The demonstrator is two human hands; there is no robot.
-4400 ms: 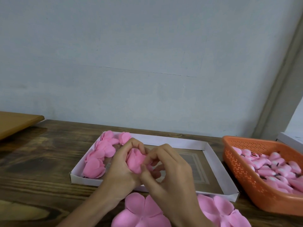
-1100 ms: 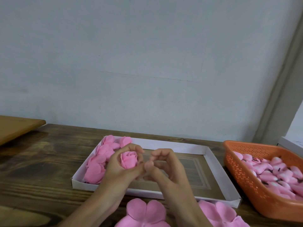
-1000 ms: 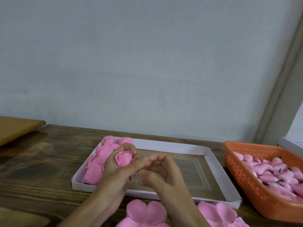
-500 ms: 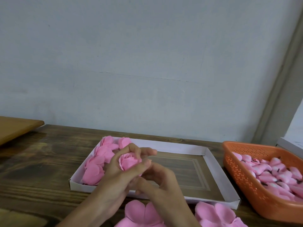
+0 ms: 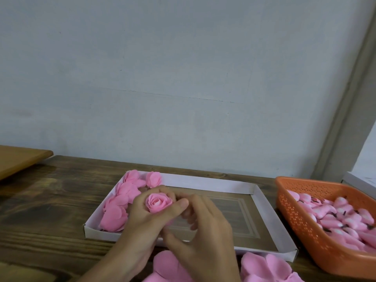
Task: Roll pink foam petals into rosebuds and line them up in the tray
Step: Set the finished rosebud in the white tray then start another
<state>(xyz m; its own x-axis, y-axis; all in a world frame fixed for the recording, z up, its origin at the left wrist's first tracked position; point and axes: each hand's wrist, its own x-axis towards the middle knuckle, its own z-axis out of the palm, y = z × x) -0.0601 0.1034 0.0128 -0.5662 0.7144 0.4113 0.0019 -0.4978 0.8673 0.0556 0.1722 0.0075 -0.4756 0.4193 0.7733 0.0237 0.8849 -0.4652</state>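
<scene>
My left hand [image 5: 146, 219] grips a rolled pink foam rosebud [image 5: 158, 202] with its top facing up, thumb and fingers curled round it, over the left half of the white cardboard tray [image 5: 264, 208]. My right hand [image 5: 205, 235] lies against the left one from the right, fingers bent under the bud; I cannot see whether it holds anything. Several finished pink rosebuds [image 5: 118, 208] line the tray's left side. Flat pink foam petals [image 5: 266, 267] lie on the table in front of the tray.
An orange perforated basket [image 5: 293, 210] with several small pink pieces stands at the right. A light wooden board [image 5: 18, 159] sits at the far left. The dark wooden table [image 5: 44, 210] meets a grey wall behind.
The rosebud has been rolled tighter and turned so its top faces up. My right hand has slid in beneath the left hand's fingers.
</scene>
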